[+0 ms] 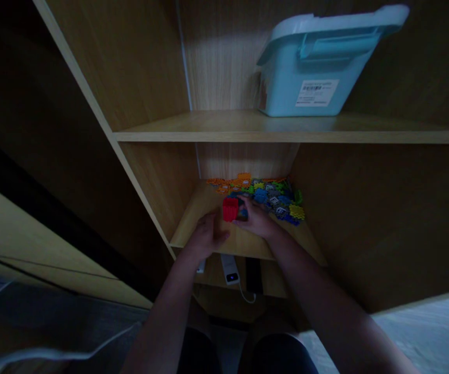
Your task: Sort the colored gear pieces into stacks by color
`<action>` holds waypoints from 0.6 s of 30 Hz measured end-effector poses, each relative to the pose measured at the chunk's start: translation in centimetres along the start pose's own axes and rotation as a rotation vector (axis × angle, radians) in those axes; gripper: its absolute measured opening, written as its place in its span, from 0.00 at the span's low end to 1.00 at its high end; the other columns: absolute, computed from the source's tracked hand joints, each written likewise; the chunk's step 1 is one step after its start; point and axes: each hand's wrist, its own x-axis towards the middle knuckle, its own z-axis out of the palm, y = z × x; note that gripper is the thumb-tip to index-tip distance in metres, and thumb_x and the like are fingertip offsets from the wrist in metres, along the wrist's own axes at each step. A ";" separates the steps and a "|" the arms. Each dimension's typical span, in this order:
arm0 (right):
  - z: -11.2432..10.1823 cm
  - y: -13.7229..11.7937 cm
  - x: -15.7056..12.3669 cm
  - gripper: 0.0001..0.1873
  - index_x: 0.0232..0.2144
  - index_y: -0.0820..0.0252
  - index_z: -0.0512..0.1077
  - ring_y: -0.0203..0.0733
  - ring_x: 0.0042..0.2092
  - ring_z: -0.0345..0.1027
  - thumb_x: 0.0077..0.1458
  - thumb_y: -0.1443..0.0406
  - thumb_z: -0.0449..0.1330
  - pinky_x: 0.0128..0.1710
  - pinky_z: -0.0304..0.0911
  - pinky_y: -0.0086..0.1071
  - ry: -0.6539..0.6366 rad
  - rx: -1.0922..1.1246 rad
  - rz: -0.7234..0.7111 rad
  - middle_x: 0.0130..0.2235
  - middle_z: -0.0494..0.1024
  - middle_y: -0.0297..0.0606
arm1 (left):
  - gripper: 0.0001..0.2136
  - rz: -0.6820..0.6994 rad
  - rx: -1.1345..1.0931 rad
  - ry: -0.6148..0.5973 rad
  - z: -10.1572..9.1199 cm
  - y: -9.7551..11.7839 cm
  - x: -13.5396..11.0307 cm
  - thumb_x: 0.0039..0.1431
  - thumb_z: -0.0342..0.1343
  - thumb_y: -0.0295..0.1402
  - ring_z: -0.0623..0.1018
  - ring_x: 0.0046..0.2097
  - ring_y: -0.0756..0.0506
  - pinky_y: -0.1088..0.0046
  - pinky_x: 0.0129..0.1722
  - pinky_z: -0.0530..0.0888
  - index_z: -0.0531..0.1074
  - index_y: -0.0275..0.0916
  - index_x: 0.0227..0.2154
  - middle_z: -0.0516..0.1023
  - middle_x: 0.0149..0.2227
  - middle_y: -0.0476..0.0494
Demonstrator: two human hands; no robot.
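My right hand (256, 220) is closed on a red studded block piece (230, 209), held just above the lower wooden shelf (193, 228). My left hand (208, 235) rests on that shelf right beside the red piece, fingers curled; I cannot make out anything in it. Behind my hands lies a pile of colourful plastic building tiles (271, 197) in orange, blue, green, yellow and grey, spread across the back of the shelf.
A light blue lidded storage box (318, 67) with a white label stands on the upper shelf (248, 130). Below the lower shelf lie a white device with a cable (230, 270) and a black device (253, 275). Wooden cabinet walls close in both sides.
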 end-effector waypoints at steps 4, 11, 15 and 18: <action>0.7 -1.2 0.6 0.54 0.73 0.55 0.57 0.56 0.58 0.76 0.52 0.58 0.78 0.63 0.61 0.52 -0.041 -0.028 -0.011 0.50 0.84 0.45 | 0.22 0.028 0.164 0.140 0.2 2.3 -6.3 0.73 0.56 0.42 0.74 0.66 0.31 0.43 0.67 0.74 0.68 0.34 0.62 0.76 0.61 0.26; 4.6 -3.8 2.1 0.54 0.74 0.54 0.54 0.55 0.59 0.77 0.55 0.58 0.77 0.62 0.65 0.50 -0.062 0.083 0.033 0.53 0.83 0.46 | 0.21 -0.002 0.180 -0.081 2.6 4.3 -18.5 0.69 0.56 0.31 0.78 0.64 0.35 0.51 0.63 0.79 0.70 0.45 0.64 0.77 0.64 0.35; 7.3 -5.2 3.9 0.53 0.74 0.55 0.53 0.52 0.56 0.79 0.56 0.60 0.76 0.60 0.70 0.46 -0.053 0.167 0.090 0.53 0.84 0.46 | 0.16 -0.112 0.171 -0.570 4.5 3.5 -23.3 0.68 0.62 0.33 0.83 0.54 0.37 0.58 0.53 0.83 0.77 0.53 0.56 0.83 0.55 0.40; 8.8 -6.0 5.6 0.53 0.74 0.58 0.53 0.52 0.56 0.80 0.55 0.62 0.76 0.59 0.71 0.45 -0.046 0.166 0.116 0.53 0.84 0.48 | 0.14 -0.105 0.155 -0.678 4.9 3.0 -24.4 0.71 0.63 0.40 0.82 0.54 0.40 0.58 0.53 0.83 0.77 0.45 0.55 0.80 0.57 0.39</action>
